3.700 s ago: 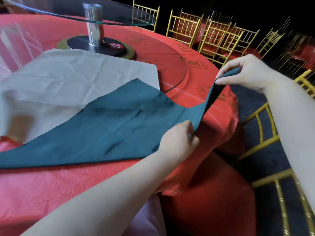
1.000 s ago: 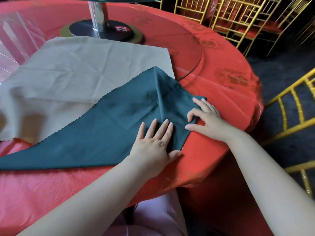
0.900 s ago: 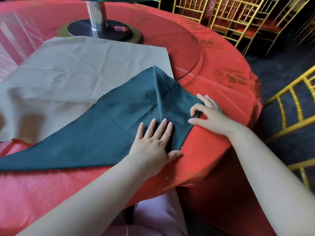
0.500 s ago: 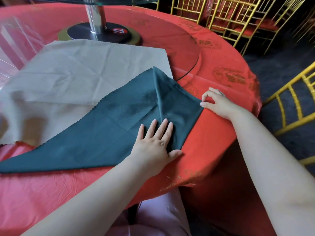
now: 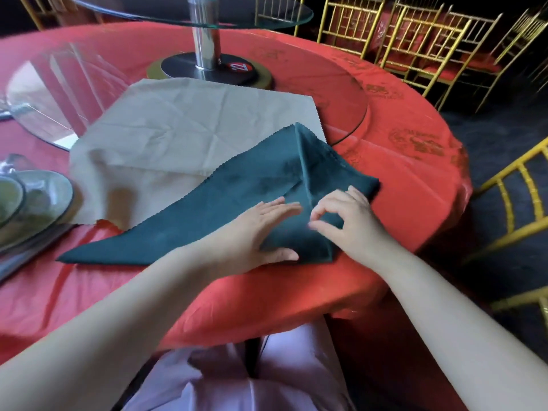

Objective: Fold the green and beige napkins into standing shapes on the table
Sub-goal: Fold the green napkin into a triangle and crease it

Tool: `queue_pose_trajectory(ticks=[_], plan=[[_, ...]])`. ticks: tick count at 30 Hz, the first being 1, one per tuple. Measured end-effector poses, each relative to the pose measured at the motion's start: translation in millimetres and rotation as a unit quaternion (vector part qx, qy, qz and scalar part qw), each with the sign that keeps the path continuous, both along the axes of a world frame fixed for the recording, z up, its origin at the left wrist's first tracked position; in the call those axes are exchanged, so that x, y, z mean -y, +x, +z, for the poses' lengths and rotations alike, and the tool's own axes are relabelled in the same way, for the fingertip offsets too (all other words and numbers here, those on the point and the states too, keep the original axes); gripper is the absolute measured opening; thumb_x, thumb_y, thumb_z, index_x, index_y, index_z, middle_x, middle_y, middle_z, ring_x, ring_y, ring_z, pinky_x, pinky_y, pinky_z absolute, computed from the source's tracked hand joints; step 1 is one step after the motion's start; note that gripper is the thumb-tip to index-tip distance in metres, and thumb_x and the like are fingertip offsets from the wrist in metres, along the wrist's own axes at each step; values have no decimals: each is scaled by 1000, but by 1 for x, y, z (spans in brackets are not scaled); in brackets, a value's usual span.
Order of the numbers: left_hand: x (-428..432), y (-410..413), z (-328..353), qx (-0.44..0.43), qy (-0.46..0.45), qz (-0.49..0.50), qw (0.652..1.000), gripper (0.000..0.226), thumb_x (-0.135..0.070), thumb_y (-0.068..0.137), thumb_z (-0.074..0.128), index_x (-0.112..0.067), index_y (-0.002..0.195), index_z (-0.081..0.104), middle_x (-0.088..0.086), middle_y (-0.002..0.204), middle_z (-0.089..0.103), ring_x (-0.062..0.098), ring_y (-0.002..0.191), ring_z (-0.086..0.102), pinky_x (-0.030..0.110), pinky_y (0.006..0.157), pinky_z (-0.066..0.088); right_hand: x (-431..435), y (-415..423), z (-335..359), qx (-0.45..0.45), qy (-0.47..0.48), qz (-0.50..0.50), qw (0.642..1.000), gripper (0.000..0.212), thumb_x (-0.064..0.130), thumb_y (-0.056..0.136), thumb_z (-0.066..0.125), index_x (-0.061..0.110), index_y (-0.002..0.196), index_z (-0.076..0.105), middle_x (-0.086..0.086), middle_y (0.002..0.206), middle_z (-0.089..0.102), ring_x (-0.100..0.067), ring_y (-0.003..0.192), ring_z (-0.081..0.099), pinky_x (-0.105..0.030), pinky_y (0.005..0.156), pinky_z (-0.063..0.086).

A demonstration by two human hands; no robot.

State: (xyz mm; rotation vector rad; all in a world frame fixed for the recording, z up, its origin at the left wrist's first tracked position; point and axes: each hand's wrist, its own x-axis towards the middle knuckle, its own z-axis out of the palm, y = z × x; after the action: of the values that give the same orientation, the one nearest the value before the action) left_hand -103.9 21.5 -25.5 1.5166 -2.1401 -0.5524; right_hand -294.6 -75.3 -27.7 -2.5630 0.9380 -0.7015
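Pressing flat on the green napkin (image 5: 231, 200), the left hand (image 5: 261, 232) stays put, its fingers (image 5: 278, 209) straight and released, pinning the near edge just left of the centre crease. The right hand (image 5: 350, 221) has left the far right corner it was smoothing half a second ago and come in beside the left, over the crease. Its thumb and forefinger curl toward each other, but blur hides whether they are grasping cloth, so I cannot tell. The green napkin lies on the red tabletop (image 5: 409, 185) at the near right edge. Its right point is already folded up to the far tip and its long left tail is still flat, overlapping the spread beige napkin (image 5: 184, 129). The right flap looks set, so the left tail is probably next. Nothing stands yet, and the beige napkin is untouched.
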Motion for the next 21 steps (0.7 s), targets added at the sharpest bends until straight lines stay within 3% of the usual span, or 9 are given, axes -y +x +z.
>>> queue_pose_trajectory(ticks=[3, 5, 7, 9, 14, 18, 21], plan=[[-25, 49, 0, 27, 18, 3, 999, 66, -59, 71, 63, -23, 126, 56, -10, 133, 53, 0, 128, 38, 15, 106, 26, -41, 11, -15, -19, 14, 61, 998, 26, 53, 71, 58, 31, 81, 69, 16, 82, 54, -6, 83, 52, -22, 102, 21], [-41, 71, -3, 59, 34, 9, 998, 73, -76, 68, 50, -25, 118, 63, -11, 127, 59, 0, 120, 47, 18, 102, 34, -55, 18, -27, -13, 6, 63, 998, 31, 52, 71, 57, 30, 89, 71, 13, 85, 56, -7, 82, 52, -22, 98, 27], [-54, 87, -5, 76, 45, 20, 996, 75, -80, 71, 38, -26, 115, 65, -11, 125, 61, -3, 118, 48, 15, 100, 35, -63, 26, -34, 16, 0, 49, 999, 32, 47, 73, 57, 26, 91, 72, 10, 85, 59, -6, 80, 50, -25, 90, 35], [-64, 97, -5, 85, 35, 32, 995, 71, -76, 74, 40, -24, 112, 67, -10, 124, 62, -4, 118, 46, 13, 97, 37, -67, 33, -36, 33, -26, 34, 999, 27, 42, 75, 58, 24, 87, 74, 8, 81, 62, -8, 77, 51, -28, 85, 39], [-80, 112, 5, 156, 26, 66, 985, 56, -55, 70, 43, -27, 112, 67, -14, 121, 63, 0, 106, 57, 19, 88, 44, -71, 43, -37, -14, -183, 27, 983, 21, 29, 82, 52, 20, 75, 70, 5, 74, 64, -18, 64, 62, -31, 94, 35], [-88, 130, 16, 204, 64, 65, 975, 60, -51, 63, 38, -30, 112, 66, -14, 118, 65, 6, 104, 61, 26, 86, 50, -74, 40, -36, -5, -159, 28, 987, 23, 29, 84, 50, 21, 77, 70, 6, 77, 66, -20, 67, 65, -30, 96, 31], [-84, 144, 35, 212, 105, 96, 967, 25, -41, 72, 59, -36, 95, 68, -20, 89, 70, -1, 78, 64, 25, 73, 52, -77, 37, -36, -7, -165, 22, 986, 23, 31, 83, 51, 22, 76, 70, 8, 77, 67, -17, 66, 64, -36, 101, 28]])
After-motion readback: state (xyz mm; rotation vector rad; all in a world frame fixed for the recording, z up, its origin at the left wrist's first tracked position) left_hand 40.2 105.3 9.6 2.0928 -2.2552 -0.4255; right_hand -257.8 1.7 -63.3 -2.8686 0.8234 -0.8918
